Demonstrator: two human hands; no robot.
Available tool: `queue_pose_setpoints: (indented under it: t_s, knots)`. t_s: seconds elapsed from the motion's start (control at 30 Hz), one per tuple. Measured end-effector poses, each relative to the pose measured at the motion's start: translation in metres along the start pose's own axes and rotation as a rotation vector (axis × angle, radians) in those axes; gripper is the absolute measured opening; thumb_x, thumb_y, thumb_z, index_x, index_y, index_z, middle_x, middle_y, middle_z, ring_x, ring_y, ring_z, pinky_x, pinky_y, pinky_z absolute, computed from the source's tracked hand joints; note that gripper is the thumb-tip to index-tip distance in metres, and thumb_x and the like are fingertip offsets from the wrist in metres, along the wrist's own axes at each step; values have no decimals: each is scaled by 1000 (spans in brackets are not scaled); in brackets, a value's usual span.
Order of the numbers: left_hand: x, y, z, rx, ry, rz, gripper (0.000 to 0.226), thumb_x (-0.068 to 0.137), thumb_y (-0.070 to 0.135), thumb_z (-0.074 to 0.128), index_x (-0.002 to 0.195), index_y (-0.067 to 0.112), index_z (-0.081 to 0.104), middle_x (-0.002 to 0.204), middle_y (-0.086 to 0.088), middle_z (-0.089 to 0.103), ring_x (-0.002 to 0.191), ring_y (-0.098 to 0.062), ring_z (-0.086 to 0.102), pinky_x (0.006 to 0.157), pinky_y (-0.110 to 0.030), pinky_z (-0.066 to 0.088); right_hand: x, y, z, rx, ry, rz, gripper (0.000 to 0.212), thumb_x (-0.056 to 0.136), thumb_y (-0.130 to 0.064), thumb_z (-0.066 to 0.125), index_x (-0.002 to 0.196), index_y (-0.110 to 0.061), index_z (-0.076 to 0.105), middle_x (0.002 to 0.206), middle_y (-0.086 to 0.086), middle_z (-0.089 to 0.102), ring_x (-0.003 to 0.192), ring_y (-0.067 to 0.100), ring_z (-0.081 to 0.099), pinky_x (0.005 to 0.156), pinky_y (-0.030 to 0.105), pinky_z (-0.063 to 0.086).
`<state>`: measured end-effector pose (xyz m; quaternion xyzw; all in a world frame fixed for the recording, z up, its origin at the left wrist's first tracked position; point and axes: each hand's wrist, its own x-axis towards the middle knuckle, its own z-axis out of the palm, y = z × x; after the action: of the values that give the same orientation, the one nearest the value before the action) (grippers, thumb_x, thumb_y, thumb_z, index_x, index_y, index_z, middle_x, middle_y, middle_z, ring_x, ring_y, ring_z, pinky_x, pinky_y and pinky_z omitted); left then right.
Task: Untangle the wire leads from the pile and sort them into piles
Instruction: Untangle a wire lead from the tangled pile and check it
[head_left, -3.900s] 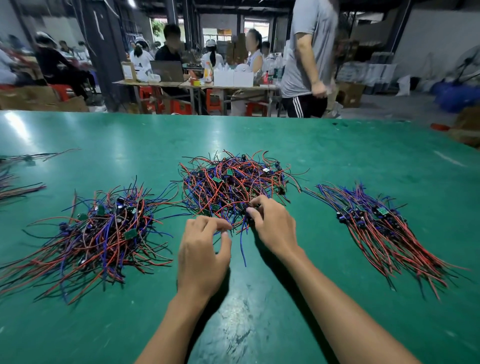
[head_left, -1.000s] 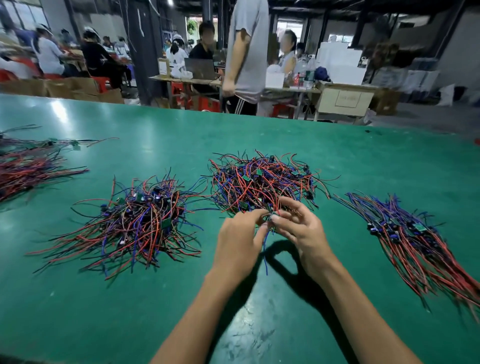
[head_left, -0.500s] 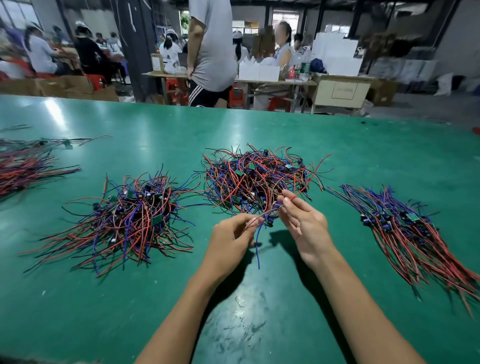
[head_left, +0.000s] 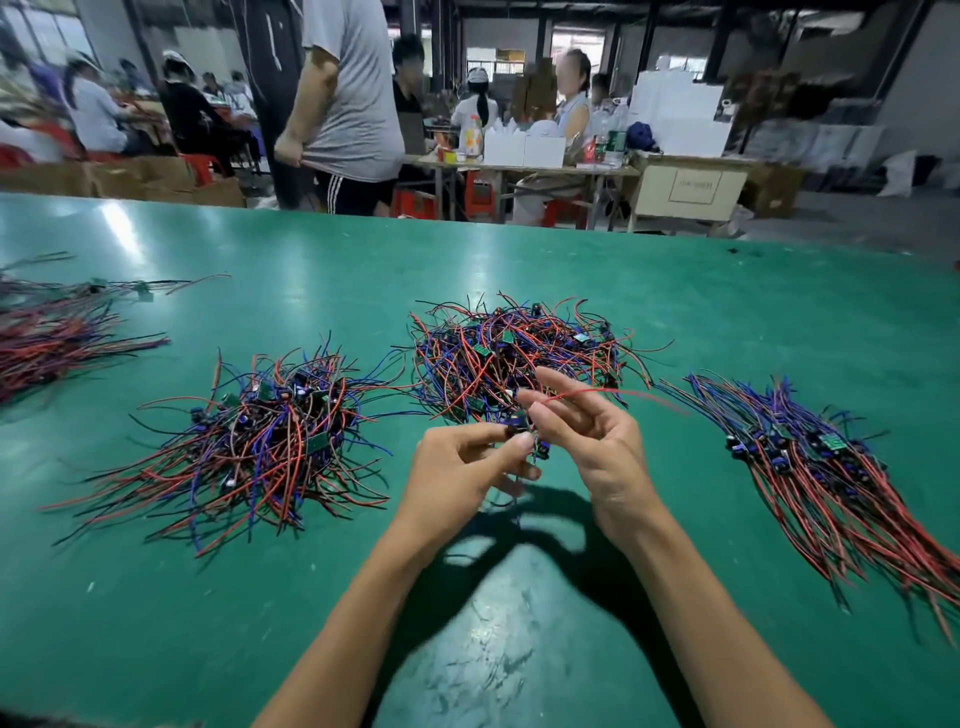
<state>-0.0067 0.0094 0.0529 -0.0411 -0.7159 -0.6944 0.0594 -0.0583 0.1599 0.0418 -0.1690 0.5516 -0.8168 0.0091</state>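
Note:
A tangled pile of red, blue and black wire leads with small green boards lies mid-table. Just in front of it my left hand pinches the small dark component end of one wire lead. My right hand is raised beside it, fingers spread, with that lead's red wire running between its fingertips and out to the right. A loose pile lies to the left. A straightened, combed pile lies to the right.
Another bundle of leads lies at the left edge of the green table. Beyond the far edge a person in a grey shirt stands, with seated workers, tables and white boxes behind.
Both hands have lifted off the central pile toward me, drawing one lead free. The red wire now stretches out to the right through my right fingers. The standing person walked left across the background.

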Motion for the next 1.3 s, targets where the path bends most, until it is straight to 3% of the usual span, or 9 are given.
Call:
queue_pose_setpoints:
  t_s: [0.13, 0.23, 0.33, 0.5, 0.63, 0.77, 0.93, 1.1, 1.3]
  knots:
    - [3, 30, -42, 40, 146, 41, 13, 91, 15, 73, 93, 3, 77, 76, -14, 77, 62, -17, 72, 59, -12, 53, 9, 5, -8, -176, 122, -34, 41, 85, -7, 77, 122, -21, 68, 116, 3, 76, 112, 14, 69, 93, 26, 55]
    - [14, 52, -89, 109, 324, 67, 16, 91, 21, 74, 98, 6, 77, 78, -9, 78, 62, -21, 74, 57, -14, 53, 10, 20, -22, -848, 275, -32, 36, 89, -14, 75, 122, -26, 68, 110, -4, 72, 107, 17, 65, 99, 41, 52]
    - [27, 51, -138, 513, 530, 26, 24, 90, 33, 75, 102, 12, 79, 81, -7, 78, 67, -23, 73, 67, -28, 58, 7, 31, -29, -1248, 221, 36, 35, 86, -39, 76, 119, -30, 72, 108, -1, 65, 111, 21, 55, 95, 35, 47]
    - [22, 27, -172, 1037, 615, -186, 37, 86, 26, 77, 111, -1, 75, 103, -28, 72, 104, -42, 65, 96, -47, 51, 9, 31, -32, -1231, 226, 5, 26, 81, -43, 81, 101, -28, 78, 96, -6, 72, 96, 17, 63, 82, 30, 50]
    - [11, 12, -155, 1239, 735, -9, 44, 80, 20, 81, 117, 1, 70, 125, -29, 54, 120, -43, 44, 103, -48, 30, 9, 24, -27, -839, 221, -16, 21, 77, -32, 88, 95, -27, 77, 81, -12, 75, 72, 0, 68, 71, 24, 55]
    - [7, 9, -96, 958, 529, 378, 21, 90, 18, 71, 112, 17, 74, 113, -6, 66, 108, -26, 56, 96, -41, 43, 5, 18, -17, -613, 175, -141, 22, 79, -25, 88, 96, -27, 75, 87, -10, 76, 73, 7, 68, 69, 23, 53]
    - [12, -4, -27, 210, 32, 69, 18, 100, 29, 61, 104, 20, 76, 92, 1, 77, 86, -6, 70, 81, -27, 53, -2, 14, 0, -535, 75, -216, 26, 75, -30, 90, 97, -28, 76, 89, -12, 75, 77, 5, 65, 70, 27, 51]
    - [14, -21, -7, -284, 53, -59, 15, 93, 14, 67, 106, 10, 74, 89, -5, 77, 77, -13, 71, 72, -23, 56, -2, 14, -4, -563, 35, -175, 27, 74, -33, 86, 100, -29, 77, 101, -13, 75, 86, 11, 64, 77, 37, 48]
    - [13, -22, -10, -328, 73, -92, 15, 93, 9, 68, 104, 14, 76, 85, -7, 77, 69, -12, 70, 68, -21, 56, 1, 19, -7, -566, 3, -94, 36, 76, -26, 87, 110, -26, 74, 108, -11, 74, 85, 10, 59, 69, 26, 49]
